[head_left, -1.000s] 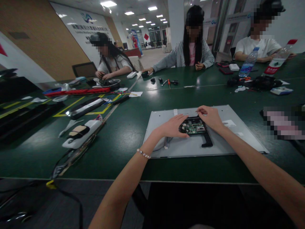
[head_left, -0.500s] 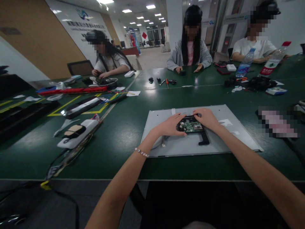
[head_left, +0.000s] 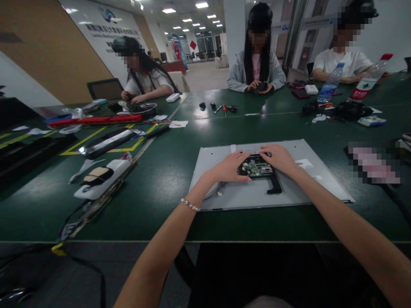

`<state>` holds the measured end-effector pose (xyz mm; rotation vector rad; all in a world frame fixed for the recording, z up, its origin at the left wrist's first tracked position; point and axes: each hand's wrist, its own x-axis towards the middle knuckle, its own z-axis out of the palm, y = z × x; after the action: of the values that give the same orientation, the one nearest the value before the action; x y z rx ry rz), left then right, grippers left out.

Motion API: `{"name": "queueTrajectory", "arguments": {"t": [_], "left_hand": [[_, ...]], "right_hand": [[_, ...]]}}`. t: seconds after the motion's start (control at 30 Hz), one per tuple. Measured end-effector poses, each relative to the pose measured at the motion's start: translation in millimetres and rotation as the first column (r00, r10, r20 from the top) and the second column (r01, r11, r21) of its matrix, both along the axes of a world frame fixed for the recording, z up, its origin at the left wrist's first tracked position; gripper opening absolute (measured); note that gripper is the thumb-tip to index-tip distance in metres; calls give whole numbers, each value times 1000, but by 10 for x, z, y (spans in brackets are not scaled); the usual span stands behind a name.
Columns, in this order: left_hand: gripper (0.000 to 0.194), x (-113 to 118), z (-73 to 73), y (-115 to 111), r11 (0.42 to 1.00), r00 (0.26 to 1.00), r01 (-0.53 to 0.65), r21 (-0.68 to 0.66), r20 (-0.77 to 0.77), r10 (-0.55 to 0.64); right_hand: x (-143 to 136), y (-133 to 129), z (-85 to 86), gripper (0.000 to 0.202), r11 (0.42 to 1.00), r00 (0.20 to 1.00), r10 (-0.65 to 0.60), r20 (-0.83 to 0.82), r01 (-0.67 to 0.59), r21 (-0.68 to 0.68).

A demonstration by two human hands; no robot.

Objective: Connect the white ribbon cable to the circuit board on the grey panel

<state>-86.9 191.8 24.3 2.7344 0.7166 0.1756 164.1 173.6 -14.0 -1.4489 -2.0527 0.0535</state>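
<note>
A green circuit board [head_left: 257, 168] sits in a black plastic frame [head_left: 275, 185] on a flat grey-white panel [head_left: 298, 190]. My left hand [head_left: 229, 167] clasps the left side of this frame, thumb at the near edge and fingers at the far edge. At the far right corner, my right hand [head_left: 278, 157] holds the frame with bent fingers; its fingertips are partly hidden. An arm of the frame sticks out toward me, past the board. Beside my left wrist a pale cable [head_left: 212, 191] runs over the panel.
A white power strip-like device [head_left: 102, 177] with cables lies to the left. Several small tools, including a screwdriver [head_left: 224, 110], lie farther back. A phone [head_left: 374, 164] is at the right, with bottles [head_left: 330, 83] behind it. Three people sit across the green table [head_left: 154, 171].
My hands and the board stay nearly still. Across the table, the middle person has brought both hands together around a small black object. The view has shifted slightly.
</note>
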Motion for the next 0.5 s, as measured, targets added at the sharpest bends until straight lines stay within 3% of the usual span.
{"name": "queueTrajectory", "arguments": {"t": [0.37,0.5], "left_hand": [[102,4,-15,-3,1000,1000,5,0,13,-5],[84,-14,46,21,996,990,-93,13,103,91]], "right_hand": [[36,46,-57,22,1000,999,14,-47,-14,-4],[29,49,-74,23,1000,994,16,-105,-19,-19]]}}
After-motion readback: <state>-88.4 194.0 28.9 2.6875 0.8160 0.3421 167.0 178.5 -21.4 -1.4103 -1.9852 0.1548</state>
